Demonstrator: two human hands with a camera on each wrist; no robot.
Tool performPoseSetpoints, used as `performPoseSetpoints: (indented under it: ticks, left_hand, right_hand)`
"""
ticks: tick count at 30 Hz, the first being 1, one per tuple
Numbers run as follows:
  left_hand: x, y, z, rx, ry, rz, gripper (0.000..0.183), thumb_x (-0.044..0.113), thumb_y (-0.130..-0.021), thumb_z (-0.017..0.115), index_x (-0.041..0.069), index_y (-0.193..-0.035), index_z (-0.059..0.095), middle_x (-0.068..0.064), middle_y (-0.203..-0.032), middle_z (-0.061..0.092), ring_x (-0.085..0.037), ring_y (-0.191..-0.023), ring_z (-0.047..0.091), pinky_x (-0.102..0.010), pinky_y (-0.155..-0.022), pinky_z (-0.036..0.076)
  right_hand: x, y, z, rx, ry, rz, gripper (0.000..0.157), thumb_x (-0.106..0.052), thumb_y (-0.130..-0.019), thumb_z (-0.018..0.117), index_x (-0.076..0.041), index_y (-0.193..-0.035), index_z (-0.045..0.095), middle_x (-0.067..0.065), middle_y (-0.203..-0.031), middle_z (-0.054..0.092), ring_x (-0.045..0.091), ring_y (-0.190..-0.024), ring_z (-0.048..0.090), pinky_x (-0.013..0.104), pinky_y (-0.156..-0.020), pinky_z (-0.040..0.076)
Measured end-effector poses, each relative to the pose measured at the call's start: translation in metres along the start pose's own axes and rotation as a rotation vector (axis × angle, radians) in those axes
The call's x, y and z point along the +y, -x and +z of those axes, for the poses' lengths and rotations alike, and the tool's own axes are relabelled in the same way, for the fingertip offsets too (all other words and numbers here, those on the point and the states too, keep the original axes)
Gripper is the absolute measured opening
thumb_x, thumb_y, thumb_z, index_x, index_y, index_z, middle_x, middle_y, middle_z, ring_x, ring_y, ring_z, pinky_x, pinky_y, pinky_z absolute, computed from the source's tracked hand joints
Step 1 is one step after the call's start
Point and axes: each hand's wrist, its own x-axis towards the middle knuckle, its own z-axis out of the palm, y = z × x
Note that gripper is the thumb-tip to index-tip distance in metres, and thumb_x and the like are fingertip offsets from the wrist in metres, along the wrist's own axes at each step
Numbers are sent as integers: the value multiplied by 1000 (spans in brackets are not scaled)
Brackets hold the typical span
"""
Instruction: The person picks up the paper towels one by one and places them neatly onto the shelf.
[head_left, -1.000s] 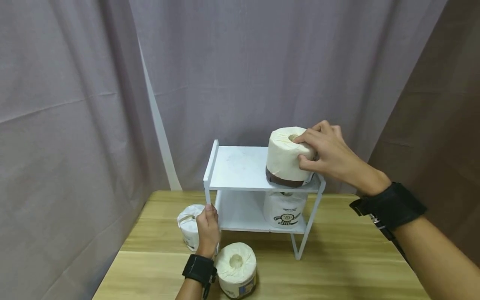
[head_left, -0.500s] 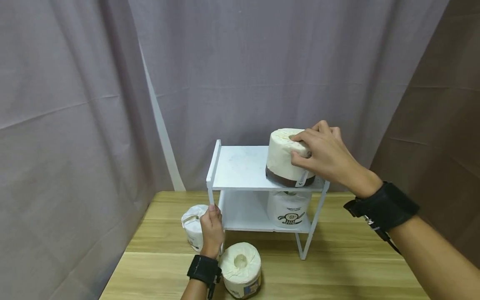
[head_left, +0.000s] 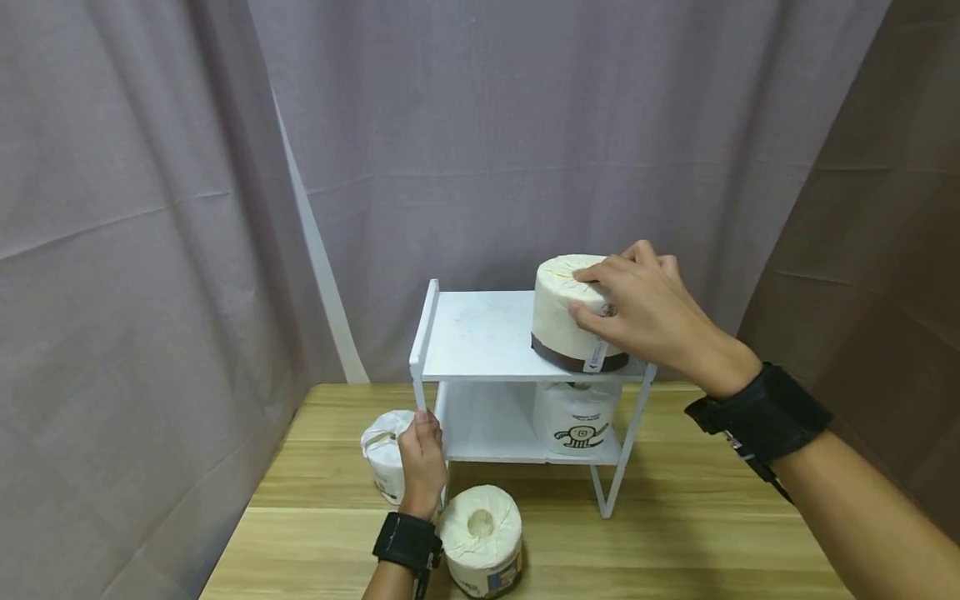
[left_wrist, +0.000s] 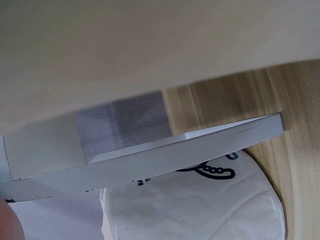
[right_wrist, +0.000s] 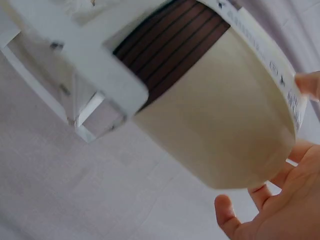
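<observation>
A wrapped toilet roll (head_left: 558,312) with a brown band round its base stands upright at the right end of the white two-tier rack's top shelf (head_left: 480,333). My right hand (head_left: 648,308) grips this roll from the right, thumb on its side and fingers over its top. In the right wrist view the roll (right_wrist: 220,110) has its brown striped band by the rack's edge (right_wrist: 95,65). My left hand (head_left: 422,462) holds the rack's front left leg. Under the top shelf, another toilet roll (head_left: 573,421) with a cartoon print sits on the lower shelf.
A cream toilet roll (head_left: 482,533) stands on the wooden table (head_left: 675,517) in front of the rack. Left of the rack is a white toilet roll (head_left: 384,467), partly behind my left hand. Grey curtains (head_left: 525,125) hang close behind and at the left.
The right hand has shifted a little to the left and turned the top roll, so its printed label strip now faces more to the front. The left hand keeps its hold on the leg.
</observation>
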Motion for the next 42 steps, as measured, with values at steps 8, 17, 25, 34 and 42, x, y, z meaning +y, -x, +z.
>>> performPoseSetpoints:
  ticks: [8, 17, 25, 34, 42]
  left_hand:
    - [3, 1, -3, 1, -3, -7, 48, 2, -114, 33, 5, -66, 40, 11, -57, 30, 0, -48, 26, -22, -41, 20]
    - [5, 2, -2, 0, 23, -8, 48, 2, -114, 32, 4, -66, 39, 11, -56, 30, 1, -48, 25, -22, -41, 19]
    - [4, 1, -6, 0, 8, 8, 48, 2, -114, 33, 3, -66, 39, 8, -56, 30, -1, -48, 26, -23, -41, 19]
    - [4, 1, -10, 1, 19, 5, 47, 3, -114, 32, 2, -69, 41, 11, -58, 31, -1, -49, 27, -23, -41, 21]
    - [3, 0, -5, -8, 33, -1, 46, 3, -114, 31, -1, -69, 41, 7, -57, 30, -1, -49, 27, -24, -41, 21]
  right_hand:
    - [21, -1, -10, -39, -118, -113, 40, -27, -96, 77, -11, -131, 67, 20, -136, 61, 41, -129, 41, 62, -97, 28]
    - [47, 5, -10, -98, -285, -193, 52, 2, -89, 54, -15, -137, 65, 10, -145, 59, 33, -133, 37, 58, -95, 24]
    - [57, 5, -8, -156, -330, -178, 49, 0, -92, 62, -16, -138, 65, 11, -144, 59, 33, -134, 35, 60, -99, 23]
    - [59, 1, -8, -205, -377, -119, 45, -2, -91, 63, -17, -133, 68, 11, -141, 56, 33, -132, 35, 61, -100, 24]
    - [56, 1, -12, -222, -387, -96, 43, -2, -91, 64, -16, -131, 70, 9, -140, 53, 28, -125, 34, 54, -93, 26]
